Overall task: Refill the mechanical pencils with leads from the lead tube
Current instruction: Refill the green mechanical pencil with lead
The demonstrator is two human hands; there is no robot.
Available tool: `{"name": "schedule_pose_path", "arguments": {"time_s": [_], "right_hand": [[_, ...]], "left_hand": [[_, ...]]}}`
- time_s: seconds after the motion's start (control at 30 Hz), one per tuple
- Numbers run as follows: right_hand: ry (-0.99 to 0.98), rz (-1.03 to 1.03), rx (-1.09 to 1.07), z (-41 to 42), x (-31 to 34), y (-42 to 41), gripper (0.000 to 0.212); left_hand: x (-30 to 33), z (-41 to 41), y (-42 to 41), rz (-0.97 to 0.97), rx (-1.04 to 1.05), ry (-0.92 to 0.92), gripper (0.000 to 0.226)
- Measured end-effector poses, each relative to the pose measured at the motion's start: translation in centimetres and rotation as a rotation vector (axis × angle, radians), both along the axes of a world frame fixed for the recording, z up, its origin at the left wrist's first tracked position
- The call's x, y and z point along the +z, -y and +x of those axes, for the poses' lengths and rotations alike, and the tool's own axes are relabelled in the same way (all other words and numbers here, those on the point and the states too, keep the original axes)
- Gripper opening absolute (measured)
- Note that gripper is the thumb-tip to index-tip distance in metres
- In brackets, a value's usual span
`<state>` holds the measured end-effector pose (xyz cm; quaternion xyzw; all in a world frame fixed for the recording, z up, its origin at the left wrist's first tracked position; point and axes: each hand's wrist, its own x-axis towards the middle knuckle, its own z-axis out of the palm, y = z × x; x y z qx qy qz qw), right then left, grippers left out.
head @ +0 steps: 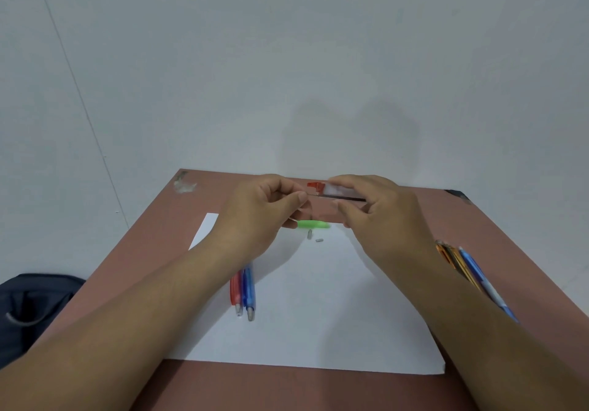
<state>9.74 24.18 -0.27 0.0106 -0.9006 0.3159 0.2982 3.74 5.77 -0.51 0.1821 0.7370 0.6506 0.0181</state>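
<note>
Pinching lead (314, 196): left hand (264, 206) | right hand (376, 210) grip closed round lead tube (341, 191) | no legible writing

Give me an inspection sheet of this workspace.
Surface: brown table with a white paper sheet.
Job's things: lead tube, red cap open; green pencil; red and blue pencils; orange and blue pencils at right.
Clutter: two small grey caps.
Grippers: left hand pinches a lead; right hand holds the tube.
Cables: nothing seen.
Surroundings: pale wall; dark bag at left.
</note>
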Motion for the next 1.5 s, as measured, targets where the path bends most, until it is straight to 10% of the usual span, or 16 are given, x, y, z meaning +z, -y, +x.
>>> {"name": "schedule_pose_path", "arguments": {"time_s": [1.5], "right_hand": [[0.176, -0.127, 0.003, 1.1, 0.9, 0.5, 0.027]], "left_hand": [[0.0, 0.1, 0.7, -0.071, 0.074, -0.227, 0.015]]}}
